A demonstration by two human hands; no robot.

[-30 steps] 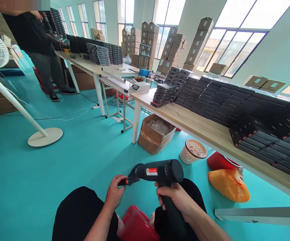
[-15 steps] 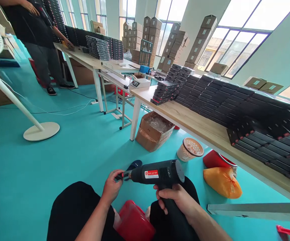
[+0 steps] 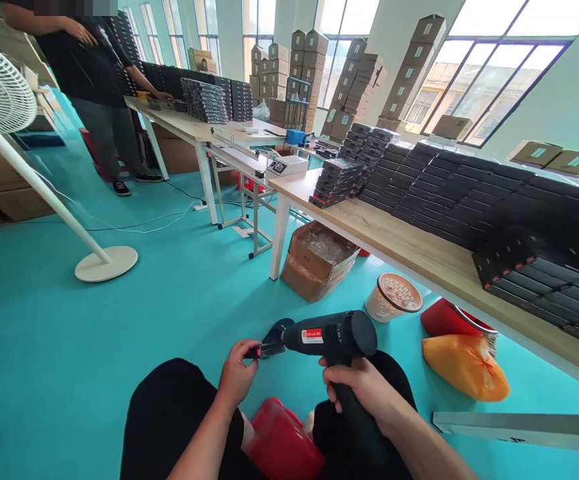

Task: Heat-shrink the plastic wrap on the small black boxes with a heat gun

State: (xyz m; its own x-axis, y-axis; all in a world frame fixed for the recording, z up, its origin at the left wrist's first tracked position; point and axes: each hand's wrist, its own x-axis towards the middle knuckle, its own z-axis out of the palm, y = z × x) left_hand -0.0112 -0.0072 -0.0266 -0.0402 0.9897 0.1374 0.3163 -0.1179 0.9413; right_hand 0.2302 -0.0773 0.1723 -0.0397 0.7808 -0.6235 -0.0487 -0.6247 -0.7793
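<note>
A black heat gun [image 3: 329, 335] with a red and white label lies level above my knees, its nozzle pointing left. My right hand [image 3: 352, 387] is wrapped round its handle. Pinched in my left hand [image 3: 239, 370] is a small black box [image 3: 269, 350] with a red mark at its near end. The far end of the box sits at the nozzle tip; whether they touch I cannot tell. Between my legs stands a red stool or bin [image 3: 283, 437], and a dark slipper [image 3: 280, 328] is on the floor behind the nozzle.
On the right, a long table [image 3: 409, 250] bears stacked black boxes [image 3: 449, 190]. Beneath it are an open carton [image 3: 314, 263], a waste basket [image 3: 392, 298] and an orange bag [image 3: 464, 367]. A white fan [image 3: 107, 263] and a person [image 3: 89, 87] at another table are on the left.
The view has shifted left, so most things appear further right. In my left hand the small box has turned, showing more of its length beside the nozzle. The person's hand at the far table has moved right.
</note>
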